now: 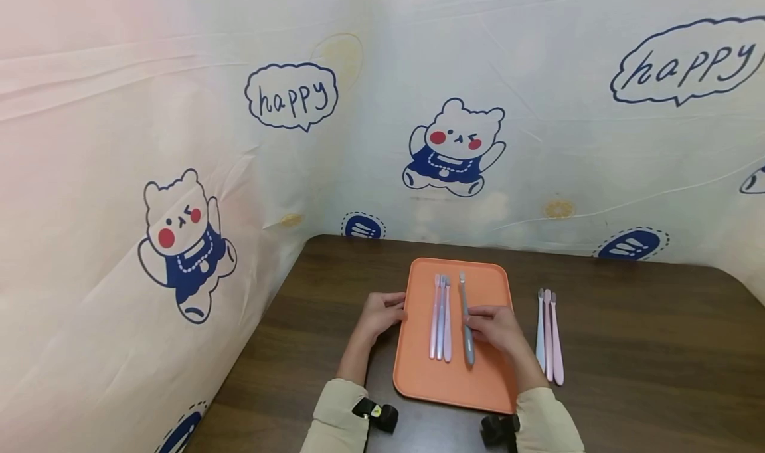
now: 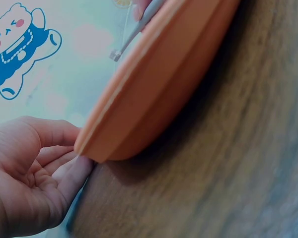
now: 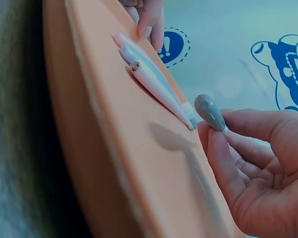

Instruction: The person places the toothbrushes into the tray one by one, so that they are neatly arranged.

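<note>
My right hand (image 1: 495, 325) pinches a grey toothbrush (image 1: 468, 343) between thumb and fingers, just above the orange tray (image 1: 412, 383). In the right wrist view the thick handle end of the grey toothbrush (image 3: 208, 111) points toward the camera, and its shadow falls on the tray. Three toothbrushes, pink, blue-purple and pink (image 1: 440, 327), lie side by side on the tray, left of the grey one. My left hand (image 1: 378, 315) grips the tray's left rim; the left wrist view shows its thumb and index finger (image 2: 59, 133) at the rim.
Three more toothbrushes (image 1: 548, 347), one light blue and two pink, lie together on the brown wooden table (image 1: 645, 347), right of the tray. A printed curtain (image 1: 370, 154) hangs behind and to the left of the table.
</note>
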